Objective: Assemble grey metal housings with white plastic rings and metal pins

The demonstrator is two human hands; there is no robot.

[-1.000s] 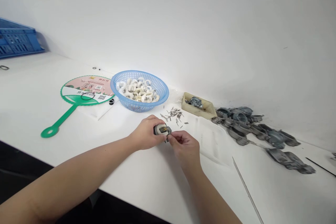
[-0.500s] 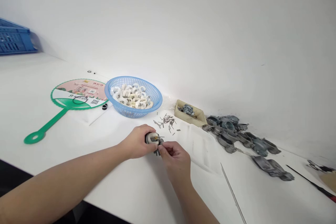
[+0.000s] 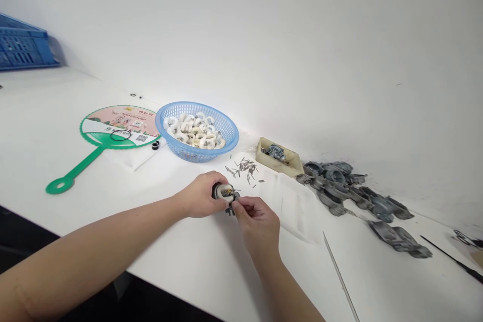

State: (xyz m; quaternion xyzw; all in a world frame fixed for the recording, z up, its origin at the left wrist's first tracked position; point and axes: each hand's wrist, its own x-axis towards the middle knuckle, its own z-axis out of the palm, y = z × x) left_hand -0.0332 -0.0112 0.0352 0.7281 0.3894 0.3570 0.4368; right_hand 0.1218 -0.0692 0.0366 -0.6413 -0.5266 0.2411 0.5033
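"Arms?"
"Left arm [image 3: 109, 241] reaches in from the near left, left hand [image 3: 204, 196] wrapped round the far and near sides of a round part [image 3: 225, 192]. Right arm [image 3: 287, 282] comes from the near right, right hand [image 3: 261, 220] curled in."
"Grip?"
"Left clasps the part; right thumb and forefinger pinch its right edge."
"Looks, place?"
"Whitish ring, dark casing, yellowish bit inside. It's over the tabletop [image 3: 188, 266], on the near side of the blue basket [image 3: 196, 155] and scattered pins [image 3: 246, 166]."
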